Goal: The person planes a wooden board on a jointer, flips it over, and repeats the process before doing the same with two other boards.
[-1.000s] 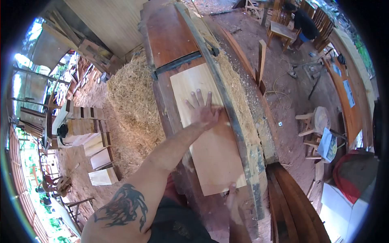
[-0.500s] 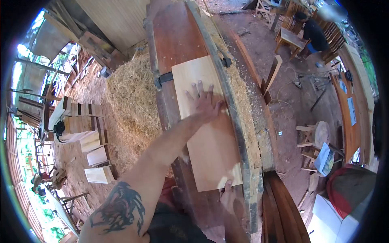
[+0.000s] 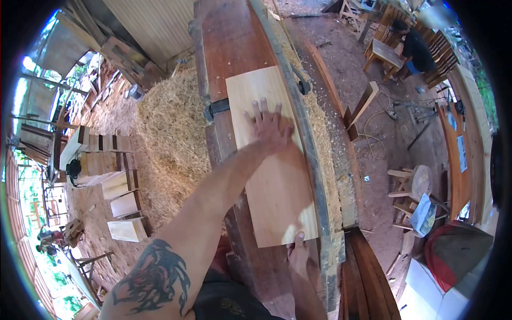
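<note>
left hand (image 3: pixel 271 126) flat on board (image 3: pixel 274 176), fingers spread wide, palm down on its far half. right hand (image 3: pixel 298 255) at the board's near end, thumb on the top face, rest of the fingers hidden, so grip cannot be told. board lies lengthwise on the worktop (image 3: pixel 234 42), running between the two hands, its right edge against a dark rail (image 3: pixel 306 144). heap of shavings (image 3: pixel 170 138) left of left hand. stacked boards (image 3: pixel 120 186) further left, well apart
</note>
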`<state>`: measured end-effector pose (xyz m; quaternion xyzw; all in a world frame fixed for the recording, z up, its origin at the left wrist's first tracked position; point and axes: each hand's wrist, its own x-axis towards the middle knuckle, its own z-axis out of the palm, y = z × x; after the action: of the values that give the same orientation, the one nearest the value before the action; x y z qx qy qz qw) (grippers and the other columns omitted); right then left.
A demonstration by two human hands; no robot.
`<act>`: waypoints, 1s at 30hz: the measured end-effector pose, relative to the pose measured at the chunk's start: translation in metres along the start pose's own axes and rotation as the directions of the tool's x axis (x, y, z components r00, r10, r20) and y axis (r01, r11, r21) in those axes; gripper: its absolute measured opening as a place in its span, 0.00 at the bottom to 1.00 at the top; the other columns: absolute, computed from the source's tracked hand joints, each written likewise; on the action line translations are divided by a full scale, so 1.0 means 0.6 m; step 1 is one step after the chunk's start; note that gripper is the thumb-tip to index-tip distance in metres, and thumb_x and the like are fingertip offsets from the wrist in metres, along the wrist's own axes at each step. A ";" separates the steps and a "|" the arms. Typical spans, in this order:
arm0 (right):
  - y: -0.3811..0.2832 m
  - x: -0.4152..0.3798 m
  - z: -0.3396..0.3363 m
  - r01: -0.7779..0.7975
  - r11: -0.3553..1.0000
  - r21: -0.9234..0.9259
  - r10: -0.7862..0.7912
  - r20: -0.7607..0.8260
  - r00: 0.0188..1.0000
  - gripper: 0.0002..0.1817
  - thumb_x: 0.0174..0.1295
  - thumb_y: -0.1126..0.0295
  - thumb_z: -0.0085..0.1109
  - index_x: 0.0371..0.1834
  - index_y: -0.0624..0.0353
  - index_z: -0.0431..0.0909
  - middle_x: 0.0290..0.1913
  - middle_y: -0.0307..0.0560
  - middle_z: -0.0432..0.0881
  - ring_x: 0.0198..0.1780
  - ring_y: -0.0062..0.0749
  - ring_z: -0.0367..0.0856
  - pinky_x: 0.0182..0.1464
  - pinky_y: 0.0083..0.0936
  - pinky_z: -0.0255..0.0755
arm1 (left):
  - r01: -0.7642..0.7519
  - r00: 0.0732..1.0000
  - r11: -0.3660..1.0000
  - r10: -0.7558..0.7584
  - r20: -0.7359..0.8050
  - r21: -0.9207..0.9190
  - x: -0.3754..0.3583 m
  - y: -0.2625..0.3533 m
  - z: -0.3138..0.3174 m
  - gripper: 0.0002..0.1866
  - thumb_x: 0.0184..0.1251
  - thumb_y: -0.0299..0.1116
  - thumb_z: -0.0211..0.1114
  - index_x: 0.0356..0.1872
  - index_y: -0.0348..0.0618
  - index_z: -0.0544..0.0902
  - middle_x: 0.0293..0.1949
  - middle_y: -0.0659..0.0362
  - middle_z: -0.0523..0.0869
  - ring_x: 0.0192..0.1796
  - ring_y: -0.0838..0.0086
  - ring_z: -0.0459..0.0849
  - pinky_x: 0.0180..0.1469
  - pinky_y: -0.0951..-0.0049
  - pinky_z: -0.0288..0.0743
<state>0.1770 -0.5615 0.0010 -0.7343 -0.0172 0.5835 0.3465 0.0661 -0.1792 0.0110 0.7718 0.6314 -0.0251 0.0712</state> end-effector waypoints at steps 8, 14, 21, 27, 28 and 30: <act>-0.052 0.028 0.044 -0.027 0.997 0.069 0.024 0.045 0.999 0.37 0.79 0.31 0.51 0.26 0.54 0.77 0.19 0.35 0.71 0.15 0.22 0.65 0.15 0.28 0.66 | 0.007 0.998 0.997 -0.012 -0.064 -0.071 0.069 -0.031 0.003 0.46 0.79 0.66 0.50 0.90 0.55 0.54 0.90 0.38 0.43 0.90 0.34 0.36 0.82 0.19 0.24; -0.063 -0.028 0.049 0.641 0.746 -0.180 -0.658 -0.050 0.752 0.20 0.82 0.57 0.59 0.36 0.64 0.80 0.31 0.45 0.82 0.27 0.31 0.79 0.31 0.34 0.76 | 0.029 1.000 0.996 -0.028 0.013 -0.086 0.087 -0.033 -0.015 0.47 0.79 0.66 0.49 0.91 0.55 0.52 0.90 0.39 0.42 0.90 0.34 0.36 0.81 0.18 0.23; -0.152 0.055 0.081 0.860 -0.149 -0.489 -0.838 0.523 0.152 0.26 0.69 0.65 0.62 0.66 0.70 0.80 0.72 0.69 0.75 0.73 0.70 0.72 0.72 0.63 0.68 | 0.016 0.999 1.000 -0.016 -0.038 0.010 0.091 -0.033 -0.003 0.46 0.81 0.67 0.47 0.91 0.56 0.52 0.90 0.39 0.44 0.90 0.34 0.38 0.81 0.17 0.25; -0.168 0.096 0.128 0.768 -0.195 -0.610 -0.830 0.519 0.202 0.31 0.72 0.58 0.56 0.71 0.70 0.78 0.76 0.65 0.75 0.79 0.67 0.68 0.75 0.62 0.65 | 0.004 0.990 0.999 0.002 -0.141 0.043 0.131 -0.058 0.013 0.44 0.82 0.68 0.47 0.90 0.58 0.54 0.90 0.40 0.47 0.90 0.35 0.42 0.82 0.18 0.32; -0.176 0.107 0.141 0.771 -0.191 -0.608 -0.834 0.514 0.199 0.32 0.72 0.58 0.56 0.72 0.71 0.77 0.77 0.65 0.73 0.79 0.67 0.67 0.76 0.63 0.63 | 0.003 0.987 0.999 0.003 -0.160 0.035 0.147 -0.065 0.012 0.44 0.81 0.69 0.48 0.90 0.58 0.55 0.89 0.40 0.48 0.90 0.35 0.43 0.82 0.18 0.33; -0.189 0.124 0.165 0.774 -0.176 -0.608 -0.842 0.501 0.202 0.33 0.70 0.60 0.56 0.74 0.72 0.75 0.80 0.66 0.70 0.81 0.67 0.65 0.78 0.65 0.60 | -0.003 0.985 1.000 0.007 -0.170 0.023 0.178 -0.078 0.007 0.45 0.80 0.70 0.49 0.90 0.59 0.57 0.89 0.40 0.49 0.90 0.36 0.44 0.83 0.19 0.35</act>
<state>0.1578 -0.3950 -0.0095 -0.6336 -0.7152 0.1195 0.2698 0.0422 -0.0672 -0.0105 0.7735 0.6328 0.0337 0.0084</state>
